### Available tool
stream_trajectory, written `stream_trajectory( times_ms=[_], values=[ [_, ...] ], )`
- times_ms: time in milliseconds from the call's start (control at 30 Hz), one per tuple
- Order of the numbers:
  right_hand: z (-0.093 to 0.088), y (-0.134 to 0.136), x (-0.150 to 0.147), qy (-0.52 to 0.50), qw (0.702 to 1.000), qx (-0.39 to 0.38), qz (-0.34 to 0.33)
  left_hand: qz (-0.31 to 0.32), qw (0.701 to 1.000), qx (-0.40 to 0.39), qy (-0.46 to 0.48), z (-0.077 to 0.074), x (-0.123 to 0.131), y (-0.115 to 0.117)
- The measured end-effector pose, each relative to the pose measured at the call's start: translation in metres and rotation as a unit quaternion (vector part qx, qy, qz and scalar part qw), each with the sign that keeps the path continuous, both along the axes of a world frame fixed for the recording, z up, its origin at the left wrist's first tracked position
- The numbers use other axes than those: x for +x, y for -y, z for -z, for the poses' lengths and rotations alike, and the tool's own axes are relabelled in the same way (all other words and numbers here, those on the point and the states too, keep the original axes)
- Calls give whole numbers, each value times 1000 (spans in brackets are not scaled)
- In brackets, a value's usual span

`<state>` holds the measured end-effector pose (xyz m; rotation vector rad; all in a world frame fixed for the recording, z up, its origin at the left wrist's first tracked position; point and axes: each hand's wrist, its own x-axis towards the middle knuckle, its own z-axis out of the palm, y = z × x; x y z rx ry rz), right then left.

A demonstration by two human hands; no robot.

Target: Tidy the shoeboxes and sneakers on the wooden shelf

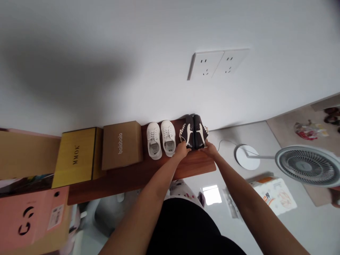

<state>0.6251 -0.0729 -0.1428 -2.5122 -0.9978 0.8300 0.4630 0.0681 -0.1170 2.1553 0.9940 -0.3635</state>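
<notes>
A pair of dark brown sneakers [193, 131] with cream trim and laces stands at the right end of a reddish-brown wooden shelf [186, 167]. The two shoes are pressed sole to sole or side to side, laces facing outward. My left hand [182, 150] grips the pair from the left near its front end, fingers partly hidden. On the other side, my right hand [210, 149] is closed against the right shoe. Just left of them sit a white sneaker [168, 136] and its mate [153, 139], upright and side by side.
Left along the shelf are a brown shoebox [120, 145], a yellow box [75, 156] and a pink box [32, 219]. A white wall with a socket plate [207, 65] rises behind. On the floor at right stand a fan [305, 166] and a white package [278, 194].
</notes>
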Motion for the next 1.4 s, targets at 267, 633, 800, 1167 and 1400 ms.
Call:
stream_trajectory(
  times_ms=[267, 633, 800, 1167, 1400],
  values=[
    [-28, -1, 7, 83, 982, -66, -158, 117, 992, 48, -21, -25, 6, 3],
    [-55, -25, -6, 168, 943, -114, -264, 136, 985, 87, -61, -45, 33, 26],
    [-53, -32, -6, 166, 942, -120, -267, 133, 984, 93, -71, -42, 40, 24],
    [-46, -39, -9, 166, 940, -131, -269, 140, 981, 114, -71, -31, 45, 17],
    [-38, -46, -15, 190, 938, -107, -268, 130, 980, 141, -53, -24, 48, 19]
  ],
)
